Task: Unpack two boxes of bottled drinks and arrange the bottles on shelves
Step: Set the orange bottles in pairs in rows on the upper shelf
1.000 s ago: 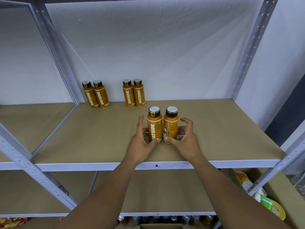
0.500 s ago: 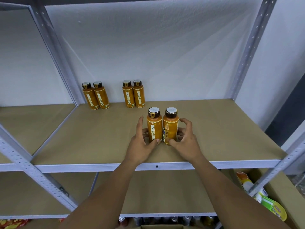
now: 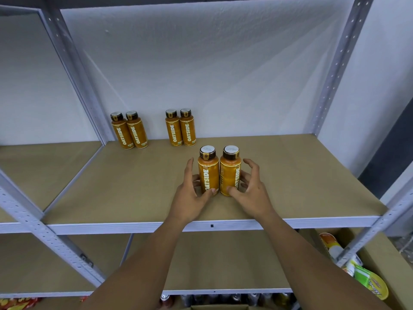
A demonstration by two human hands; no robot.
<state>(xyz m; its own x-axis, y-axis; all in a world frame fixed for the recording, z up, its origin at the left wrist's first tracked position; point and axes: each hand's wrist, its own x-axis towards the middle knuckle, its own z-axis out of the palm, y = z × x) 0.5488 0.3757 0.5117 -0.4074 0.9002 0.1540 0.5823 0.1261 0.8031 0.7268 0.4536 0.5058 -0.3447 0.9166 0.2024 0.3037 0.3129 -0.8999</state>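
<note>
On matte board shelf (image 3: 301, 175), left hand (image 3: 190, 198), right hand (image 3: 252, 195) curled round cylindrical bottles (image 3: 208, 173)

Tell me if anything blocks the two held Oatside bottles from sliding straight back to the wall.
Nothing visible does. Behind the held Oatside bottles lies bare shelf board; the nearest back pair stands off to their left.
</note>
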